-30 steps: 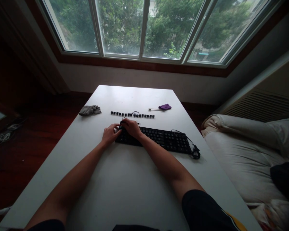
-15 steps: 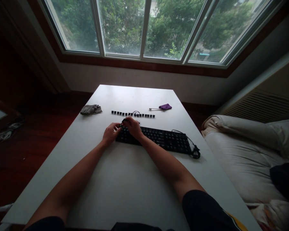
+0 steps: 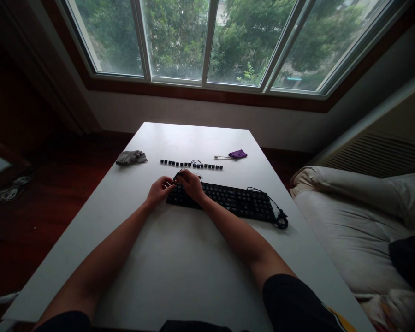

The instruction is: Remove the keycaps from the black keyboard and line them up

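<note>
A black keyboard [image 3: 228, 196] lies at a slight slant across the middle of the white table. At its far left corner, my left hand [image 3: 159, 191] has its thumb and fingers curled round the end of it. My right hand [image 3: 191, 184] is bent over the keyboard's left part, fingers pinched together. A small dark thing [image 3: 176, 175] shows at those fingertips, with a thin wire-like bit above; its kind is too small to tell. Beyond both hands runs a row of loose black keycaps [image 3: 181, 164], with a thin dark loop [image 3: 196, 163] among them.
A crumpled grey cloth [image 3: 131, 157] lies at the table's left edge. Toward the back right are a purple cloth [image 3: 238, 154] and a thin stick-like brush [image 3: 221, 157]. The keyboard's bundled cable [image 3: 281, 219] rests at its right end. A pale sofa [image 3: 346, 221] stands right of the table [image 3: 180, 272].
Both hands stay over the keyboard's left end. My right fingers have shifted very slightly, and the small dark thing at them has tilted a little. The other things lie as before.
</note>
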A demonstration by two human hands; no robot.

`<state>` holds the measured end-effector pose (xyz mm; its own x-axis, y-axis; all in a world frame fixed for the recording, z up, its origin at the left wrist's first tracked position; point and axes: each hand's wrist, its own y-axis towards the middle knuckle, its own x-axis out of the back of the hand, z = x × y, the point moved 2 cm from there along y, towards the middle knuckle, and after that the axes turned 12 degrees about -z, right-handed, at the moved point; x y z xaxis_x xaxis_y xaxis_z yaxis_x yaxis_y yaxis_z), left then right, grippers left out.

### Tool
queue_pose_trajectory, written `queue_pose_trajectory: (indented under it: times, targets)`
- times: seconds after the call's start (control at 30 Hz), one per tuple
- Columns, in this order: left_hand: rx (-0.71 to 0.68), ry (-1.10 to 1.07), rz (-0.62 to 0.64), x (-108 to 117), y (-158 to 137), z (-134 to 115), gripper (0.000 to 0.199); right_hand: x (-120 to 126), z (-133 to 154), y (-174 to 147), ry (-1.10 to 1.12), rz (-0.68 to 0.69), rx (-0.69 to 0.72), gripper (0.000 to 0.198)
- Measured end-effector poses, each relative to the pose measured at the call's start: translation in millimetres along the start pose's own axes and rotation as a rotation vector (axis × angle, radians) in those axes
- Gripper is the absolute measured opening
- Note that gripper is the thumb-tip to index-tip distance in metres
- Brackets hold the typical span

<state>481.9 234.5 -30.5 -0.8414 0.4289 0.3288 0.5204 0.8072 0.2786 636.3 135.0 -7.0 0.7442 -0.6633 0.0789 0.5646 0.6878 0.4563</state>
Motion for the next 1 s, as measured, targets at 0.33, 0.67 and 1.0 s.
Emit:
queue_pose_trajectory:
  times: [0.33, 0.67, 1.0]
  targets:
    - [-0.013, -0.037, 0.000, 0, -1, -2, 0.031, -2, 1, -3, -0.041, -0.085, -0.062, 0.016]
    - [-0.064, 0.014, -0.048, -3, -5, -4, 0.034, -3, -10, 1, 0.017, -0.121, -0.193, 0.022]
    - [-0.261, 0.211, -0.092, 1, -10, -18, 0.027, -1, -14, 4, 0.144, -0.183, -0.301, 0.028]
